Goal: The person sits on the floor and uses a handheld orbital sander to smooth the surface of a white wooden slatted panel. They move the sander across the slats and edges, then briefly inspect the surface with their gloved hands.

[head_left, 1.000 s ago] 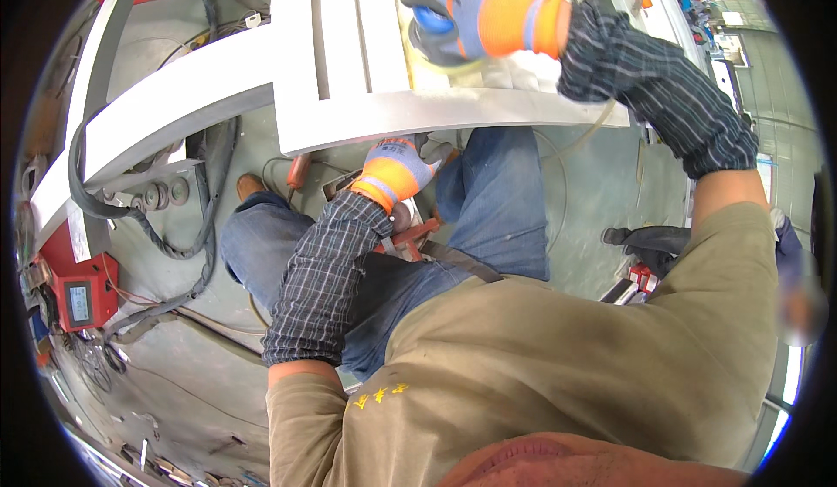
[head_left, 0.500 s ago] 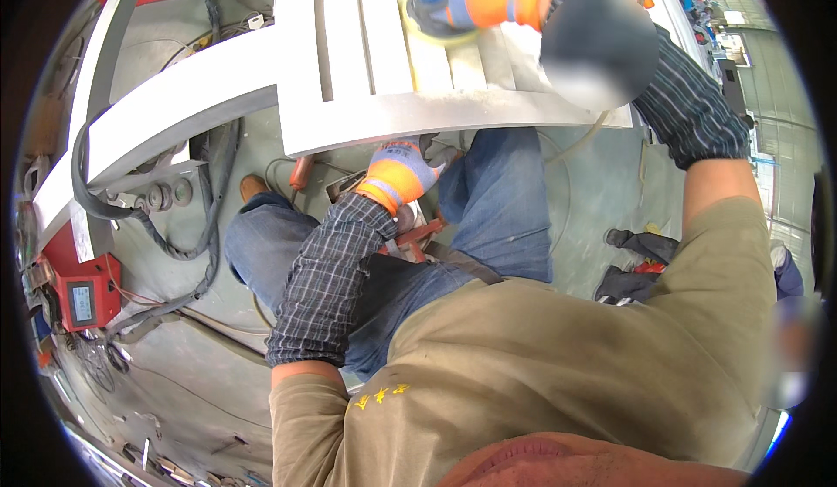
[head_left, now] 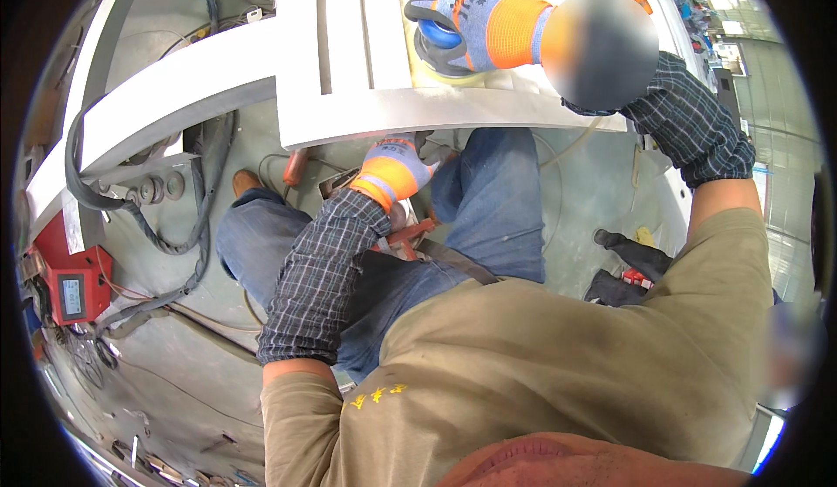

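Observation:
My right hand (head_left: 484,20), in a grey, orange and black work glove, is wrapped over a sander (head_left: 438,35) with a blue top and a pale yellow round pad. The pad rests on the slats of a pale metal frame (head_left: 349,108), close to its near rail. Just below that rail is my left hand (head_left: 397,169), gloved alike. Its dark fingertips lie at the underside of the rail, partly hidden, so their grip does not show.
A red machine with a small screen (head_left: 74,286) stands on the floor at the left. Thick dark cables (head_left: 205,217) run beside it. An orange-red handle (head_left: 296,166) lies below the frame. Dark cloth items (head_left: 623,269) lie on the floor at the right.
My right hand and the sander have come nearer along the slats, toward the near rail. My left hand stays by the rail with little movement.

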A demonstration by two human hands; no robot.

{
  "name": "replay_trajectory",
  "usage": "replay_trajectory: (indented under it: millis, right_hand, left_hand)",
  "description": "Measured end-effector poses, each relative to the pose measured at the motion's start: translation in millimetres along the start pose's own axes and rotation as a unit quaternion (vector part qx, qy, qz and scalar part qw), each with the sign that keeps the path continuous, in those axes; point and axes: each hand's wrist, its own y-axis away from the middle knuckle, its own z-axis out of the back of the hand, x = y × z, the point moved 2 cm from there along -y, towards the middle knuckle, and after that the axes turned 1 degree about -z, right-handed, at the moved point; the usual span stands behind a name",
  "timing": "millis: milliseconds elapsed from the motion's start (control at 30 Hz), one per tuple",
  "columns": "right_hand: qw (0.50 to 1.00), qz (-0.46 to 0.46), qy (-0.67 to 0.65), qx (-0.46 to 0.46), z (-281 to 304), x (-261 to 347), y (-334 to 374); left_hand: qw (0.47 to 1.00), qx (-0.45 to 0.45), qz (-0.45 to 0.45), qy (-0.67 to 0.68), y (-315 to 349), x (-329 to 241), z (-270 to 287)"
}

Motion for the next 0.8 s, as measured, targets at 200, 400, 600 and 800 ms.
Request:
replay_trajectory:
  millis: [200,400,600,800]
  right_hand:
    - [0.992,0.107,-0.048,-0.034,4.6,-9.2,-0.3]
    - [0.984,0.166,-0.068,-0.022,3.5,-12.3,-6.7]
    - [0.996,0.044,-0.071,-0.036,-2.2,-21.5,-6.8]
    - [0.995,-0.071,-0.066,-0.025,16.8,-35.9,-17.8]
  left_hand:
    - [0.999,0.016,-0.006,0.035,1.5,-2.9,8.3]
    - [0.999,-0.039,-0.001,0.035,-3.7,10.5,-8.4]
    - [0.997,-0.052,-0.011,-0.055,-17.7,14.1,-20.3]
    - [0.998,-0.058,-0.016,0.001,-26.1,17.3,-20.0]
